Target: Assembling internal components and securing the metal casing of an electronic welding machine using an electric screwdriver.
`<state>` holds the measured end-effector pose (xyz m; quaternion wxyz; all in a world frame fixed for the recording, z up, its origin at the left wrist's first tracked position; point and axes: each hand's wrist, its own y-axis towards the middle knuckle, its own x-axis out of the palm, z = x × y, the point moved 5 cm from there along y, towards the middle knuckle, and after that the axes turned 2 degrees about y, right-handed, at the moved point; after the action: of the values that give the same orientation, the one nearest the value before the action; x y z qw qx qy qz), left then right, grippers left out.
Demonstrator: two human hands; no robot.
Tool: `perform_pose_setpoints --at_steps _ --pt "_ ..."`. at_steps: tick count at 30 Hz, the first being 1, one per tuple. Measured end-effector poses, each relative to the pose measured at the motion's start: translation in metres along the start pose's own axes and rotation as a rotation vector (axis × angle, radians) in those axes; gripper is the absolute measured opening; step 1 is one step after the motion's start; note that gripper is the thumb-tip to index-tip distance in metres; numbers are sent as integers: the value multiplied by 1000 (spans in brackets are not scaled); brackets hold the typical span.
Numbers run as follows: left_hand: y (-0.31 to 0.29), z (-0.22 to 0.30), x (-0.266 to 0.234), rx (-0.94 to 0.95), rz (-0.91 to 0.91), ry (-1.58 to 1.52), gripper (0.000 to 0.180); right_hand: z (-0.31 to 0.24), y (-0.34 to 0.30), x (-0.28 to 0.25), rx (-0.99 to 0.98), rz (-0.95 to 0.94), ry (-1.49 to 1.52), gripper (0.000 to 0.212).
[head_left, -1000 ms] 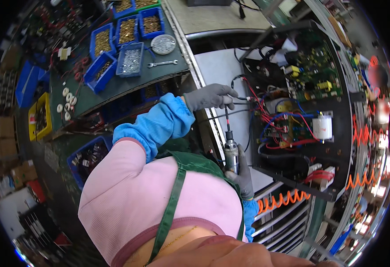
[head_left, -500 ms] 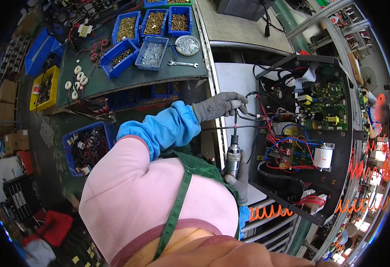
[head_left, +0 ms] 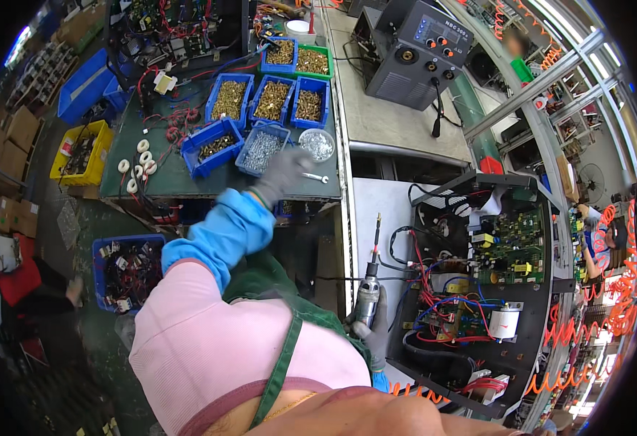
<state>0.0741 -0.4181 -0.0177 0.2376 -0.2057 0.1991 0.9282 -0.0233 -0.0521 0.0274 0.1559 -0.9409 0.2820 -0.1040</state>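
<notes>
My left hand [head_left: 286,177], in a grey glove and blue sleeve, hovers at the bench edge over the blue bin of silver screws [head_left: 263,149] and the wrench [head_left: 315,177]. Its fingers, blurred by motion, point at the clear round dish of small silver parts [head_left: 317,146]; whether they hold anything does not show. Low on the right, my gloved right hand [head_left: 373,333] grips a silver power screwdriver [head_left: 367,299], its long bit [head_left: 376,236] pointing away from me. Beside it lies an open black machine chassis [head_left: 504,349] with green circuit boards [head_left: 516,236], coloured wires and a white cylinder [head_left: 504,324].
Blue bins of brass-coloured fasteners [head_left: 271,100] and a green bin [head_left: 313,62] stand on the green bench. White rings [head_left: 142,158] lie at its left. A grey welding machine [head_left: 420,58] is at the back. A blue crate of wired parts [head_left: 126,272] sits lower left.
My left hand has left the tip of the screwdriver bit and swung left to the bins. The right hand still holds the screwdriver, now slightly lower. The whole view has shifted.
</notes>
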Motion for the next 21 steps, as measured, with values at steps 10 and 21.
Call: perform_pose_setpoints --at_steps 10,21 --pt "46 -90 -19 -237 -560 965 24 -2 9 6 2 33 -17 89" --pt "42 -82 -41 43 -183 640 25 -3 2 -4 -59 52 -17 104"
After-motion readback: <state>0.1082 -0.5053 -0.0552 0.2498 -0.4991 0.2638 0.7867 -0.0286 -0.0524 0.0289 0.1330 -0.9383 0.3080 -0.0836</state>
